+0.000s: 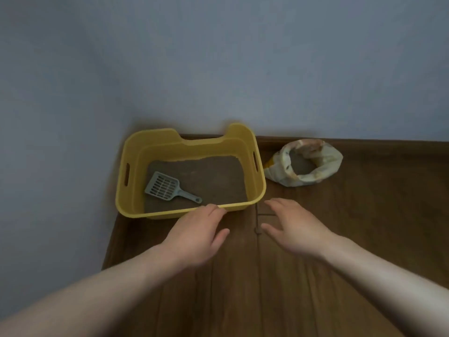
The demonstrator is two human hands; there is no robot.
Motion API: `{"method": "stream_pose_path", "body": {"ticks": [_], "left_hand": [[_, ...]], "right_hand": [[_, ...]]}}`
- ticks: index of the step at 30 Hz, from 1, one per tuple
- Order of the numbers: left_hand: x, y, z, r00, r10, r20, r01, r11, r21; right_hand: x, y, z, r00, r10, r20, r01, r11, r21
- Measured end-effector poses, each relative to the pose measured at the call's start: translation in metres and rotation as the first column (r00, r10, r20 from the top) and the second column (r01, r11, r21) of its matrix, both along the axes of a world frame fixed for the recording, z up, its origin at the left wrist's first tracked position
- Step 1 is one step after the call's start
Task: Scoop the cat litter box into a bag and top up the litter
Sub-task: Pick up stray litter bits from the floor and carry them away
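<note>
A yellow plastic litter box (131,190) stands in the corner of the room, with grey-brown litter (213,181) covering its floor. A grey slotted scoop (167,188) lies on the litter at the left, handle pointing right and toward me. To the right of the box sits an open white litter bag (323,171) with its top rolled down and litter visible inside. My left hand (199,232) hovers palm down with its fingertips at the box's near rim. My right hand (294,227) is spread open above the floor just right of the box. Both hands hold nothing.
Pale blue walls (218,69) meet behind the box, closing off the left and the back. Dark wooden floorboards (267,288) run toward me and out to the right past the bag.
</note>
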State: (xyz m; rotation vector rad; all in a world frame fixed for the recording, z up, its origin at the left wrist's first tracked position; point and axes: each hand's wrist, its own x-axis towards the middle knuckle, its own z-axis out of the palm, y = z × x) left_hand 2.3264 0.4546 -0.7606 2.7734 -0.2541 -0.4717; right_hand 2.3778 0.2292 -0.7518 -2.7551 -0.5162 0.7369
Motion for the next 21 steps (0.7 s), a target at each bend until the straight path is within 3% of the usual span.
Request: {"method": "stream_pose_path", "body": {"ticks": [6,14,21], "left_hand": [[0.011,-0.004,-0.070,0.996,-0.085,-0.008,0.085,0.996,0.009],[0.035,-0.021,-0.146,0.990,-0.139,-0.025,0.139,0.990,-0.008],[0.052,-0.052,-0.194,0.988,-0.140,-0.069,0.135,0.989,-0.066]], "right_hand": [[0.001,0.003,-0.078,0.999,0.050,0.006,-0.050,0.999,0.010],[0.011,-0.022,-0.163,0.997,0.062,-0.038,-0.066,0.993,-0.099],[0.024,-0.054,-0.202,0.998,-0.063,0.007,0.063,0.995,-0.078]]}}
